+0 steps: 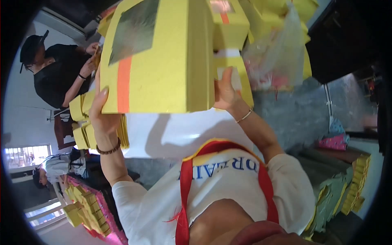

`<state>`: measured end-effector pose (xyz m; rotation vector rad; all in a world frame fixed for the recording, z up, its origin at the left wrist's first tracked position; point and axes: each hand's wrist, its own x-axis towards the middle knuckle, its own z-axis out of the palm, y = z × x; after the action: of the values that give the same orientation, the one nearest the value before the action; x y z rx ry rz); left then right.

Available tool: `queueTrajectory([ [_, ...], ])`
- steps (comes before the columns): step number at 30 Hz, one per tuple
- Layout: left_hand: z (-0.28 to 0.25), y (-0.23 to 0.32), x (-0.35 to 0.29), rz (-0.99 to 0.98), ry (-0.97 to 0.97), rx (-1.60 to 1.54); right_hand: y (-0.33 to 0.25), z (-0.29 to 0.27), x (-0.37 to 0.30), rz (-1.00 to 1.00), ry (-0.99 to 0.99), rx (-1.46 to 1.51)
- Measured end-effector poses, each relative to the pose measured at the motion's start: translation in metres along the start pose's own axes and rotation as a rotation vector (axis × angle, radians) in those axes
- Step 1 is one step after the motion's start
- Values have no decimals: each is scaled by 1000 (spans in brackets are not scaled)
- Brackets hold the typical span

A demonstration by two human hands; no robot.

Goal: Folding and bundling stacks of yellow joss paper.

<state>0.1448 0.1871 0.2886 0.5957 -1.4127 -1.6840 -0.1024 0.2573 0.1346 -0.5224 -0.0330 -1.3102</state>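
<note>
A big yellow box-shaped pack point(163, 73) is held up in front of me, with an orange stripe and a dark shiny patch on its face. Whether it is a box or a paper bundle I cannot tell. My left hand point(104, 116) grips its lower left edge, thumb on the face. On its right side my right hand point(226, 96) supports it with the thumb pointing up; the other fingers are mostly hidden behind it. Below the pack is a white tabletop point(163, 136), with yellow stacks point(83, 134) beside my left hand.
More yellow packs point(230, 30) stand beyond, beside a clear plastic bag point(277, 57) with pinkish contents. A person in black point(61, 73) handles something small at the left. Another person point(61, 165) is near yellow stacks point(87, 200) at lower left. Further stacks point(359, 183) lie at right.
</note>
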Motion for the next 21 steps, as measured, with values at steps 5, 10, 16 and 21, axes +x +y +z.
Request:
queueTrajectory([
  [5, -32, -48, -98, -153, 194, -12, 74, -18, -63, 185, 164, -40],
  [10, -17, -97, -159, -263, 178, 38, 133, -44, -124, 321, 483, -58],
  [16, -3, -140, -182, -325, 116, 8, 157, -61, -155, 296, 496, 230],
  [21, -18, -150, -179, -341, 111, -34, 149, -38, -147, 310, 573, 188],
])
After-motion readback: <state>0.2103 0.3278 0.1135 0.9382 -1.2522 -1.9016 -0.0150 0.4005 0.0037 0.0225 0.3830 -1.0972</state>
